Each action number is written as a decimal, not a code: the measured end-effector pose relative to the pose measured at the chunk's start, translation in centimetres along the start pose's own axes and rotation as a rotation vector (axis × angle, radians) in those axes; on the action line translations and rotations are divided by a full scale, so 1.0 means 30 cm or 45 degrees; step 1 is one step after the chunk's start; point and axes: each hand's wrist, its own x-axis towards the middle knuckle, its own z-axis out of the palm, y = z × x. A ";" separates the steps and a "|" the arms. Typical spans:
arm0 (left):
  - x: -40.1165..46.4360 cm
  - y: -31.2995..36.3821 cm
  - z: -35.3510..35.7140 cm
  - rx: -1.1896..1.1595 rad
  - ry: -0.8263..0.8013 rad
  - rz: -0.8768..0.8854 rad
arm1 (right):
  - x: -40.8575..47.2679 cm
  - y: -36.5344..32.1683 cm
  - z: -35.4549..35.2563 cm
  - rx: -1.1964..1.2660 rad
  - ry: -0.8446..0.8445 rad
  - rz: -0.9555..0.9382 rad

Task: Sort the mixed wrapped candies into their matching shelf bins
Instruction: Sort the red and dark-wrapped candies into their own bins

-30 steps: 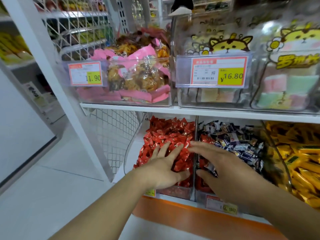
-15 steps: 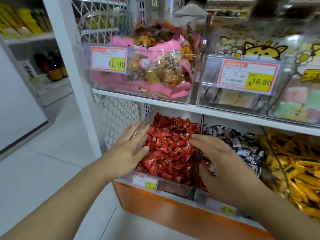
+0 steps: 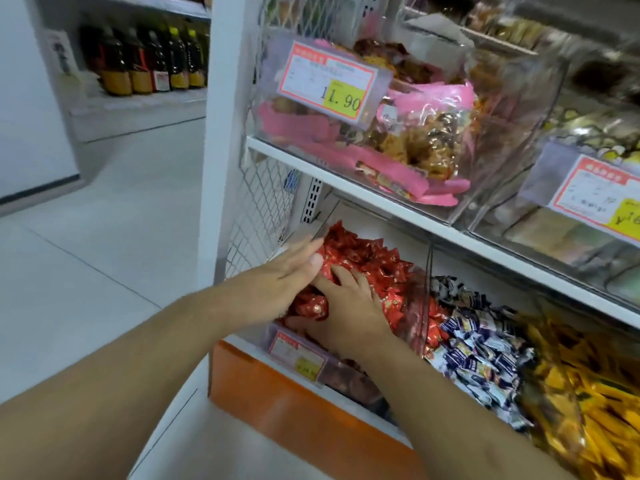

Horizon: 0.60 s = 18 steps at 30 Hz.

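On the lower shelf, in the head view, both hands are inside the clear bin [image 3: 414,306] of red candies [image 3: 367,258] at the left end of the row. I judge the step in hand is the pushing or dropping of red pieces onto their own pile. The left hand [image 3: 277,282] lies flat at the far left side of the heap, fingers straight and together, its grip wide and holding nothing, pressing against the candies. The right hand [image 3: 349,313] rests on the near part of the heap with fingers curved down into the wrappers; whether its grip holds a piece I cannot tell. Just to the right, behind the clear wall, some red pieces [image 3: 434,327] lie among the blue-white candies [image 3: 481,355], and further right are the yellow candies [image 3: 588,393]. The next move probably calls for the right hand to cross that wall and pinch those red strays.
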 end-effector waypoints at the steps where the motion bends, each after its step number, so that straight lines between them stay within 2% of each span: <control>1: 0.003 -0.004 -0.001 0.014 -0.002 -0.004 | 0.002 0.010 0.003 -0.008 0.036 0.000; 4: 0.007 -0.011 -0.002 0.055 0.004 -0.003 | 0.013 0.051 0.006 -0.077 0.112 -0.003; 8: 0.009 -0.029 -0.009 0.071 0.003 0.003 | 0.029 0.084 -0.021 -0.091 0.119 0.110; 14: 0.009 -0.041 -0.012 0.060 0.023 0.027 | 0.061 0.101 -0.103 0.020 0.193 0.193; 18: 0.005 -0.035 -0.019 0.039 0.031 0.026 | 0.051 0.100 -0.138 0.048 0.275 0.134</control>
